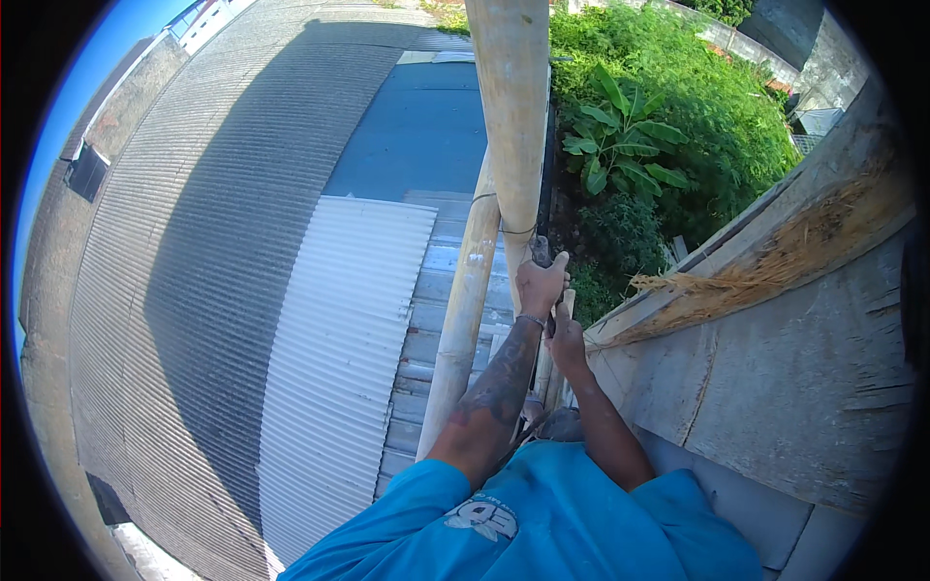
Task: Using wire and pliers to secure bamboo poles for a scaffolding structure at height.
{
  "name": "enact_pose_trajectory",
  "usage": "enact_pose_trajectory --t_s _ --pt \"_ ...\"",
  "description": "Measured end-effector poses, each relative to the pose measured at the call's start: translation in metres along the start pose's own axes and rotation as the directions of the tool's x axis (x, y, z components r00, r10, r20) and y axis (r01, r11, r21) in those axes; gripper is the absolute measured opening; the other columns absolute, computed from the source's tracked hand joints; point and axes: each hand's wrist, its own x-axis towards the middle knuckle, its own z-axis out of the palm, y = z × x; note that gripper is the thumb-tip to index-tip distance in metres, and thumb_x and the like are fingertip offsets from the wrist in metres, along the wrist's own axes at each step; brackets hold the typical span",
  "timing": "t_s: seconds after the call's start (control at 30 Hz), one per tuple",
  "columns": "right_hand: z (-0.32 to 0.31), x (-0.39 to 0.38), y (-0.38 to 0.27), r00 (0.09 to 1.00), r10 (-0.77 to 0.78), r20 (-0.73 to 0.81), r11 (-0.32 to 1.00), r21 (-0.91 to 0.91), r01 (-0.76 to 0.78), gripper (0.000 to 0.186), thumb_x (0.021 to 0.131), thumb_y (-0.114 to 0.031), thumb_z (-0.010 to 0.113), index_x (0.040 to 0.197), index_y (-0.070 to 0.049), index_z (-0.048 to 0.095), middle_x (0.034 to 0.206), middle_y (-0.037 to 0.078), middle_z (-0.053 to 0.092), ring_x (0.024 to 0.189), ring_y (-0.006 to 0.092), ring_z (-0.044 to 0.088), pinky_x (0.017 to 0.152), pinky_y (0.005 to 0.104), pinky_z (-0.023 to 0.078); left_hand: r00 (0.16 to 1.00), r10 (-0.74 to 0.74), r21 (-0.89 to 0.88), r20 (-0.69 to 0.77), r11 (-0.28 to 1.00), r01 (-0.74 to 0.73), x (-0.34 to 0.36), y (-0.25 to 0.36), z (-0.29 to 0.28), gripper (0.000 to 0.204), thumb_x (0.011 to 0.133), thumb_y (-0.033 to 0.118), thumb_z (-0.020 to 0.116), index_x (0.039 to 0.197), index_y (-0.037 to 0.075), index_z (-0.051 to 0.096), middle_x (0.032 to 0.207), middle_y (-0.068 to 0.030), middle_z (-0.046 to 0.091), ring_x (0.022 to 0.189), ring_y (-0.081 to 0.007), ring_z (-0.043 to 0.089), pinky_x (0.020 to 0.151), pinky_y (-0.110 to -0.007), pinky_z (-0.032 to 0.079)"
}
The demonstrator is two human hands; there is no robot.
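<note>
Close to a thick upright bamboo pole (511, 107), both arms reach forward and the hands come together. My left hand (540, 288) is closed round a dark tool (541, 251), whose head shows above the thumb; its exact kind is hard to make out. Just below and to the right, my right hand (567, 341) is closed on the lower dark part of what looks like the same tool. Thin wire (518, 230) circles the pole right above the hands. A second, slanting bamboo pole (465, 300) meets the first there, also wrapped with wire.
Left and far below spread corrugated roofs (194, 242), with a white sheet (339, 320) and a blue panel (412, 126). To the right stands a rough board wall (756, 387) with a timber beam (775, 242) and frayed fibres (712, 283). Green plants (630, 136) grow beyond.
</note>
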Motion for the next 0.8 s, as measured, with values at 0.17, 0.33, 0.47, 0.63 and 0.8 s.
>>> enact_pose_trajectory --t_s 0.17,0.33,0.47,0.63,0.8 --pt "0.011 -0.012 -0.038 0.921 0.310 0.237 0.877 0.303 -0.373 0.060 0.093 -0.056 0.022 0.065 -0.010 0.048 0.043 -0.002 0.039 0.033 0.0118 0.033 0.033 0.0281 0.027 0.750 -0.122 -0.389 0.650 0.794 0.466 0.040 -0.031 -0.040 0.033 0.085 0.034 0.053 0.070 0.007 0.064 0.067 -0.0118 0.065 0.061 -0.0224 0.064 0.058 -0.033 0.050" --pt "0.032 -0.014 -0.029 0.902 -0.249 -0.352 0.968 -0.075 0.238 0.059 0.094 -0.052 0.027 0.058 -0.010 0.048 0.044 0.001 0.044 0.032 0.0142 0.039 0.033 0.0287 0.032 0.926 0.120 0.158 -0.359 0.985 -0.067 -0.007 0.016 0.005 0.042 0.078 0.035 0.058 0.071 -0.007 0.060 0.071 -0.0219 0.063 0.072 -0.0396 0.061 0.072 -0.043 0.046" --pt "0.018 -0.012 -0.022 0.978 -0.058 -0.202 0.994 0.077 0.075 0.054 0.094 -0.051 0.027 0.065 -0.011 0.048 0.044 -0.003 0.040 0.033 0.0129 0.036 0.032 0.0282 0.028 0.995 -0.053 -0.057 0.078 0.997 0.058 -0.001 0.013 -0.016 0.033 0.082 0.032 0.056 0.065 0.004 0.061 0.068 -0.0160 0.065 0.068 -0.0287 0.064 0.064 -0.037 0.049" --pt "0.021 -0.021 -0.036 0.852 0.392 0.347 0.693 0.497 -0.522 0.051 0.092 -0.053 0.028 0.073 -0.011 0.050 0.046 -0.002 0.041 0.034 0.0120 0.037 0.033 0.0268 0.030 0.823 -0.214 -0.256 0.527 0.883 0.393 0.029 -0.021 -0.036 0.024 0.081 0.030 0.058 0.068 0.009 0.062 0.069 -0.0147 0.066 0.068 -0.0236 0.065 0.061 -0.033 0.050" --pt "0.015 -0.006 -0.038 0.878 0.381 0.288 0.772 0.423 -0.474 0.055 0.091 -0.057 0.027 0.071 -0.012 0.052 0.047 0.001 0.044 0.035 0.0132 0.040 0.035 0.0290 0.032 0.917 0.135 0.239 -0.375 0.970 -0.046 0.002 0.006 0.006 0.039 0.073 0.031 0.061 0.066 -0.007 0.056 0.064 -0.0196 0.061 0.065 -0.0326 0.063 0.069 -0.043 0.048"
